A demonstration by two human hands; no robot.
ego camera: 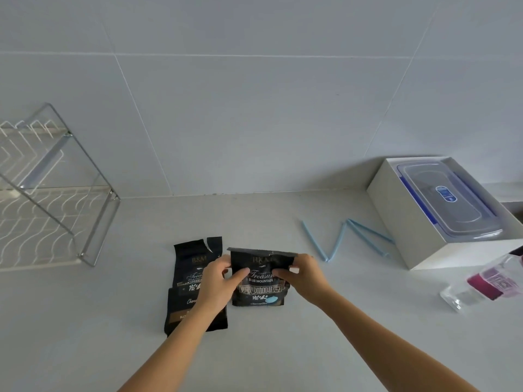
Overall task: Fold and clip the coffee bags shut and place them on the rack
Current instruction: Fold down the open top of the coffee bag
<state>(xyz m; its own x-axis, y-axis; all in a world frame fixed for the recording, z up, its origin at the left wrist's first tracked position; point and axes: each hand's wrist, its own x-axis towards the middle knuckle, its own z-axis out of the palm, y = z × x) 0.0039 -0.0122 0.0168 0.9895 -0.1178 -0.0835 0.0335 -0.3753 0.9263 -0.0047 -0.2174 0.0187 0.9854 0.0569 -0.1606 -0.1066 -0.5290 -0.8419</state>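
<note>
Two black coffee bags lie on the white counter. The right coffee bag has its top edge bent over; my left hand pinches its left upper side and my right hand pinches its right upper side. The left coffee bag lies flat with a torn open top, partly under my left forearm. Two light blue sealing clips lie open on the counter to the right of the bags. The wire and metal rack stands at the far left against the wall.
A white box holding a clear lidded container with blue clasps sits at the right. A clear bottle with a pink label lies in front of it. The tiled wall runs behind the counter.
</note>
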